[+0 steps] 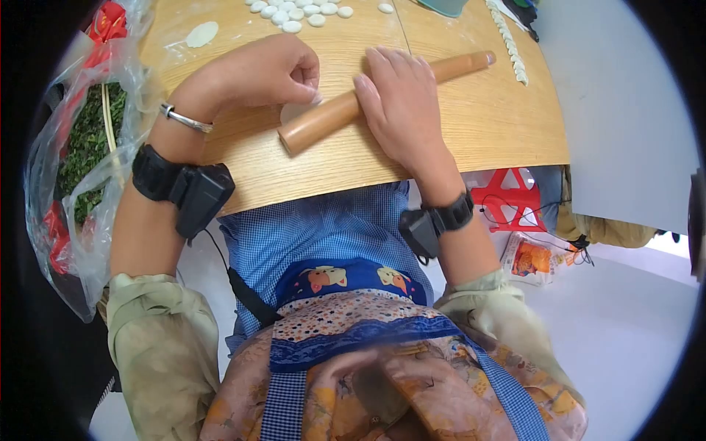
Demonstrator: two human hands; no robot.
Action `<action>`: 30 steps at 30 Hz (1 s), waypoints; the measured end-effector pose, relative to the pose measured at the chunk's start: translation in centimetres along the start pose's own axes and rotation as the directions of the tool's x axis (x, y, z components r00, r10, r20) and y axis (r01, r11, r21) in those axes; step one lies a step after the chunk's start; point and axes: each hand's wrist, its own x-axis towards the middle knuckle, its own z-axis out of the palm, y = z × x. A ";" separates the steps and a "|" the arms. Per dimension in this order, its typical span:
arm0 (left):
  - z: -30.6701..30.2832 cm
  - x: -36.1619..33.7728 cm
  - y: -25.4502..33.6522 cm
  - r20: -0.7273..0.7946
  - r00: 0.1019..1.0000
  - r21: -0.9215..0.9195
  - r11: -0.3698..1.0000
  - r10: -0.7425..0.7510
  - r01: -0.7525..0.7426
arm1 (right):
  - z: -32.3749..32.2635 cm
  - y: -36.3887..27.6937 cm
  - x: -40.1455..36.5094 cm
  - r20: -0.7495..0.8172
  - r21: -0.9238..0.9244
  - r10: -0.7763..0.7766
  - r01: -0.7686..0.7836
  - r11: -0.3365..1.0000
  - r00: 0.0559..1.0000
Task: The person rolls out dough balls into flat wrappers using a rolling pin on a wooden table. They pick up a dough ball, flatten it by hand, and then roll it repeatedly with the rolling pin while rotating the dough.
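Note:
My left hand (276, 70) is closed, with thumb and fingers curled in at the edge of a thin round dough wrapper (293, 112). That wrapper lies on the wooden table, partly hidden under the near end of a wooden rolling pin (323, 123). Over the middle of the pin rests my right hand (401, 106), palm down, its fingers laid across the wood and its thumb to the left. The pin slants from lower left to upper right.
Several small dough pieces (292, 26) sit at the table's far side, beside a rolled-out wrapper (202, 34). A row of folded dough pieces (507, 44) runs along the right. A greenish bowl (445, 6) shows at the top. Plastic bags with greens (88, 147) hang left. Below is a red stool (507, 198).

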 end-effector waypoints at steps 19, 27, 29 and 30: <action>0.5 -0.7 1.4 0.089 0.995 -0.156 0.987 -0.036 0.050 | -2.3 -0.5 -4.8 0.059 -0.040 0.026 -0.023 0.999 0.998; -0.4 -0.7 1.2 -0.011 0.998 -0.143 0.988 -0.062 0.060 | -0.1 -0.4 -0.9 -0.001 -0.062 -0.060 0.060 0.996 0.998; -0.4 -0.7 1.0 -0.014 0.999 -0.142 0.989 -0.046 0.044 | 1.0 -0.3 0.8 -0.019 -0.062 -0.074 0.073 0.995 0.997; -0.4 -0.7 0.9 -0.015 0.998 -0.146 0.988 -0.061 0.058 | 1.6 -0.3 1.7 -0.043 -0.070 -0.095 0.091 0.993 0.995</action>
